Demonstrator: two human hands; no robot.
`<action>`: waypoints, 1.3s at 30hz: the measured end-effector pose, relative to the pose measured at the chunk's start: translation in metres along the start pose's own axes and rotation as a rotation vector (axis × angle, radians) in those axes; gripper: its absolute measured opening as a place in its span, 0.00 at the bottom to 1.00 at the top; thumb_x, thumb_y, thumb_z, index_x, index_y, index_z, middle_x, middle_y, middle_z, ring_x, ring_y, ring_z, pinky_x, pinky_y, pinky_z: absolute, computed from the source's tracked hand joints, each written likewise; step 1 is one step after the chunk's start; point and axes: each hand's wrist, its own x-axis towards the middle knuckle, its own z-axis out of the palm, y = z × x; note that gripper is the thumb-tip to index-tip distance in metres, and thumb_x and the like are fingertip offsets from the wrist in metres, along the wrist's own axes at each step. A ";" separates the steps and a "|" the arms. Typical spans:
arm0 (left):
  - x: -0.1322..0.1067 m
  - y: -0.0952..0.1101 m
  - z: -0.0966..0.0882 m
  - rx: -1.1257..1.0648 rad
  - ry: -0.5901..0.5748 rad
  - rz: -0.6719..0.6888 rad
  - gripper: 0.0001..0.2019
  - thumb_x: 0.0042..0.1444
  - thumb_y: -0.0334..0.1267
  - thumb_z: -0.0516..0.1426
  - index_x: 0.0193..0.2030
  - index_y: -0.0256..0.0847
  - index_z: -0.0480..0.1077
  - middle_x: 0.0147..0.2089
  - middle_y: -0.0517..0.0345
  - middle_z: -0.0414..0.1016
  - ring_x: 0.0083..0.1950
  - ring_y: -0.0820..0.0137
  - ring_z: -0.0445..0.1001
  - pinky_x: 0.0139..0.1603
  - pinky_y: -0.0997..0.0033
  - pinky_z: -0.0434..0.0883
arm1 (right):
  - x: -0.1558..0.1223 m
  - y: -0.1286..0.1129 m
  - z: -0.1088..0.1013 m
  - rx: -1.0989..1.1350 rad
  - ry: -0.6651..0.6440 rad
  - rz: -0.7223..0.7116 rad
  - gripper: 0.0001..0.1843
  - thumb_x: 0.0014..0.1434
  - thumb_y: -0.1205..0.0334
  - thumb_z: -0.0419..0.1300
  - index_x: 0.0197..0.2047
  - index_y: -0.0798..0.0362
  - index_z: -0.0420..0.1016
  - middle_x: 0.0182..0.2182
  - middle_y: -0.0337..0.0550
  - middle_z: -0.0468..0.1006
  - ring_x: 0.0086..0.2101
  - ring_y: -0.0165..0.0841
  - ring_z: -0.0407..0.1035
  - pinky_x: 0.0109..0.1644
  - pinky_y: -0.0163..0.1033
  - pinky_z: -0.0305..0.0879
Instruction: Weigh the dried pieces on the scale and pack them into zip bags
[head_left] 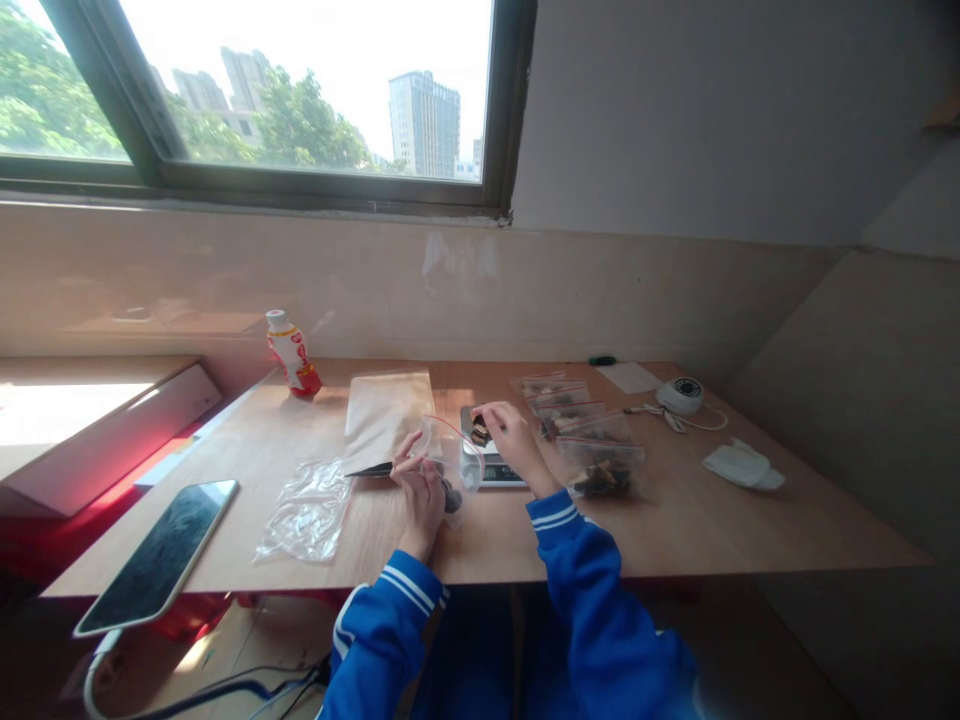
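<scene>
my left hand (420, 488) held the bag (471, 472), best gaping; my right hand (511, 434), fingers narrow, was at dark slices (480, 431), grip unclear.

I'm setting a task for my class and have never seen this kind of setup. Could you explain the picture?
There is no robot: these are a person's bare hands, seen by a camera worn on the head, looking forward and down. The left hand holds a clear bag. The right hand is at some dark pieces over a small scale; whether it grips them is hard to tell. On the table are flat bags, brown paper and a bottle, with filled bags to the right.
</scene>
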 end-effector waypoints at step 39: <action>0.000 0.001 0.001 -0.030 0.047 -0.022 0.04 0.65 0.36 0.45 0.46 0.44 0.53 0.58 0.43 0.64 0.61 0.61 0.65 0.55 0.45 0.66 | 0.016 0.023 0.018 -0.101 -0.011 0.117 0.17 0.59 0.64 0.54 0.51 0.56 0.73 0.52 0.54 0.73 0.53 0.41 0.66 0.58 0.47 0.61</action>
